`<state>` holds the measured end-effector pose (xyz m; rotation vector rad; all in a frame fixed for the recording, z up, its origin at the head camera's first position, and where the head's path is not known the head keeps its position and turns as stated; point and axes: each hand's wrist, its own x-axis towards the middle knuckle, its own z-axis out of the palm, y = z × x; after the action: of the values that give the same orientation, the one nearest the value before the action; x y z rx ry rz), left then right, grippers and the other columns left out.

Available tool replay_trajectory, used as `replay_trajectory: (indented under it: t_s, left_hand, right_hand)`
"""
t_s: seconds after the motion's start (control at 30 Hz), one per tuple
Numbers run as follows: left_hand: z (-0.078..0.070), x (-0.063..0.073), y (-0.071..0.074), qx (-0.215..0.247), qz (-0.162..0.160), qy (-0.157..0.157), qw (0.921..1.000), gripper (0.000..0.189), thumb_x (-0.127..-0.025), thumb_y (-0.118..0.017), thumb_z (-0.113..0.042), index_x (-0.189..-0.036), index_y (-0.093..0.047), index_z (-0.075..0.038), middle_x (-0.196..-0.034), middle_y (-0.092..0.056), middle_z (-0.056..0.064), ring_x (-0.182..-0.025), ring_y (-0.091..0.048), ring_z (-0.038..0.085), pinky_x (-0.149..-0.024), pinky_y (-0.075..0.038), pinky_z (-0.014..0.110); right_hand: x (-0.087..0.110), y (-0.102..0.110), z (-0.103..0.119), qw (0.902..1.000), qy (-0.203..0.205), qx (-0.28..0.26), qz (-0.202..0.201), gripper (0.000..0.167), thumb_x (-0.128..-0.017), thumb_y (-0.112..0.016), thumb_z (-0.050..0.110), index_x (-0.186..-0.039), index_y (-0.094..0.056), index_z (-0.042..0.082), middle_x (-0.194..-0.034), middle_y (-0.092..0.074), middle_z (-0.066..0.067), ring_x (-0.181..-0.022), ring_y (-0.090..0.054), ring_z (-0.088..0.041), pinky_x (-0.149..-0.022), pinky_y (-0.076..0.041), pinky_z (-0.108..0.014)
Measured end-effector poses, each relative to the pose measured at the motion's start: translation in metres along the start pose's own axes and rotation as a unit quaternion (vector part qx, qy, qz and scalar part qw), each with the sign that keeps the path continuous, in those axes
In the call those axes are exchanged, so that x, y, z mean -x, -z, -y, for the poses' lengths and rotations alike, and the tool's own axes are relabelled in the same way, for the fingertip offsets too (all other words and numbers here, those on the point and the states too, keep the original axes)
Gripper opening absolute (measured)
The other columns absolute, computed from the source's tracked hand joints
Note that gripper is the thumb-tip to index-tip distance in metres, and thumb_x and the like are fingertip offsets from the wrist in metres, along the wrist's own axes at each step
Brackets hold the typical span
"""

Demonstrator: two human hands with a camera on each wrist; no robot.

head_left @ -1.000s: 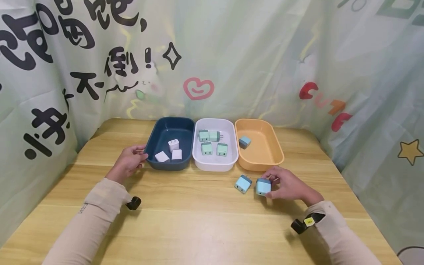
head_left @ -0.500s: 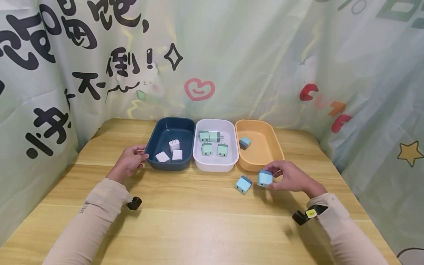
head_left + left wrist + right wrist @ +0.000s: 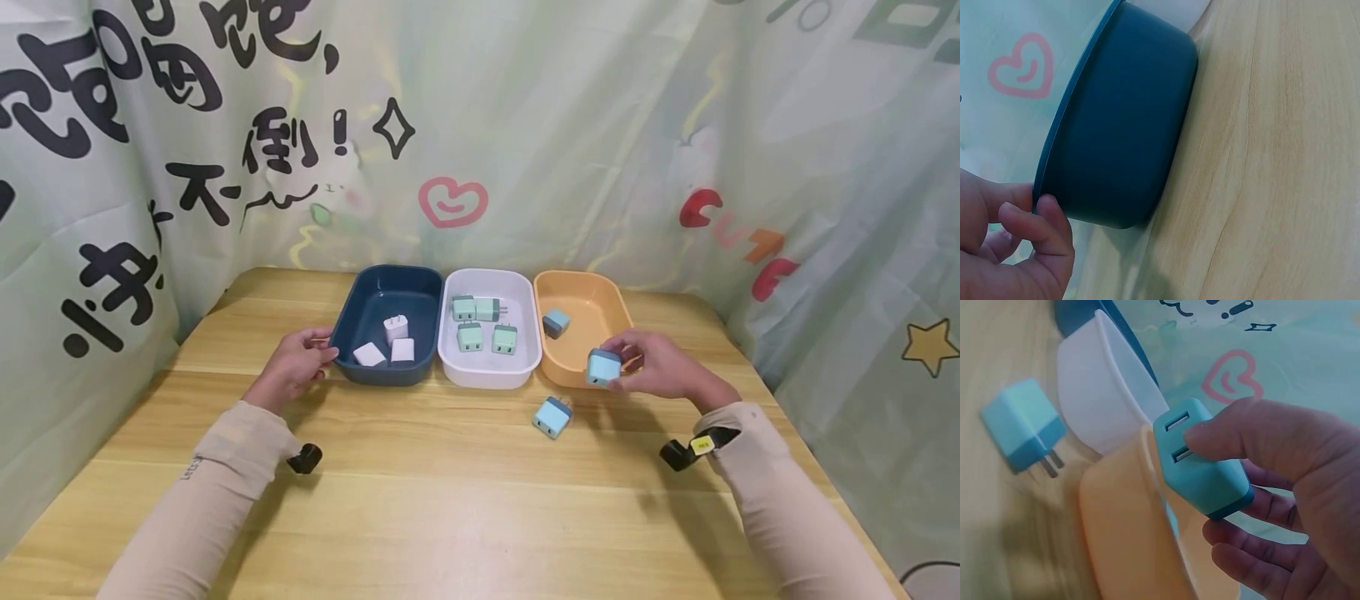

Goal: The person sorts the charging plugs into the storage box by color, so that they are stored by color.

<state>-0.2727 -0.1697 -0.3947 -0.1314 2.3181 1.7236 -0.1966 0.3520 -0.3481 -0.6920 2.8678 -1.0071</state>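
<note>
My right hand (image 3: 651,365) pinches a light blue USB wall charger (image 3: 603,367) between thumb and fingers. It hangs over the near rim of the orange bin (image 3: 626,321). The right wrist view shows two USB slots on the held charger (image 3: 1200,465), with the thumb across that face. Another blue charger (image 3: 552,417) lies on the table in front of the bins, prongs facing away. One more blue charger (image 3: 556,323) sits inside the orange bin. My left hand (image 3: 295,367) grips the near left corner of the dark blue bin (image 3: 1116,125) by its rim.
A white bin (image 3: 489,377) with several green chargers (image 3: 470,336) stands between the other two. White chargers (image 3: 402,350) lie in the dark blue bin. The wooden table (image 3: 450,500) backs onto a printed curtain (image 3: 570,125).
My right hand has lifted the blue charger off the table and carried it up and away to the orange bin's near rim. The left hand stays at the dark blue bin.
</note>
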Motion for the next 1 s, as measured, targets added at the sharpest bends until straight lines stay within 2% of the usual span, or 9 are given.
replay_trajectory:
  t_s: [0.17,0.43,0.67,1.0]
  left_hand:
    - [0.001,-0.002,0.001,0.001,0.002,0.002,1.0000,0.054,-0.099,-0.053,-0.004,-0.149,-0.034,-0.003,-0.128,-0.041,0.017,-0.089,-0.053,0.020,-0.059,-0.047,0.021]
    - [0.002,-0.003,0.000,0.003,-0.002,0.003,1.0000,0.053,-0.098,-0.053,-0.002,-0.149,-0.035,-0.003,-0.124,-0.041,0.015,-0.087,-0.053,0.020,-0.059,-0.047,0.021]
    - [0.001,-0.003,0.000,0.004,-0.004,0.003,1.0000,0.053,-0.098,-0.053,-0.002,-0.149,-0.036,-0.003,-0.123,-0.042,0.015,-0.086,-0.053,0.019,-0.058,-0.046,0.021]
    - [0.003,-0.002,0.001,0.005,0.003,-0.002,1.0000,0.053,-0.098,-0.051,-0.001,-0.149,-0.034,-0.002,-0.124,-0.040,0.015,-0.084,-0.054,0.018,-0.057,-0.046,0.022]
  right_hand:
    - [-0.011,0.006,-0.006,0.9995,-0.031,0.009,-0.004,0.043,-0.074,-0.082,0.009,-0.110,-0.063,-0.003,-0.100,-0.061,-0.012,-0.083,-0.066,-0.025,-0.072,-0.057,-0.039]
    - [-0.025,0.012,-0.013,0.9970,-0.072,-0.028,-0.008,0.049,-0.077,-0.082,0.011,-0.116,-0.059,-0.006,-0.108,-0.057,-0.019,-0.090,-0.066,-0.032,-0.065,-0.057,-0.031]
    - [-0.037,0.013,-0.022,0.9953,-0.090,-0.036,-0.008,0.045,-0.077,-0.082,0.012,-0.113,-0.059,-0.004,-0.106,-0.057,-0.018,-0.091,-0.065,-0.030,-0.068,-0.055,-0.029]
    - [-0.055,0.015,-0.040,0.9920,-0.122,-0.032,-0.002,0.051,-0.076,-0.083,0.016,-0.116,-0.059,-0.004,-0.109,-0.058,-0.019,-0.098,-0.062,-0.035,-0.076,-0.054,-0.034]
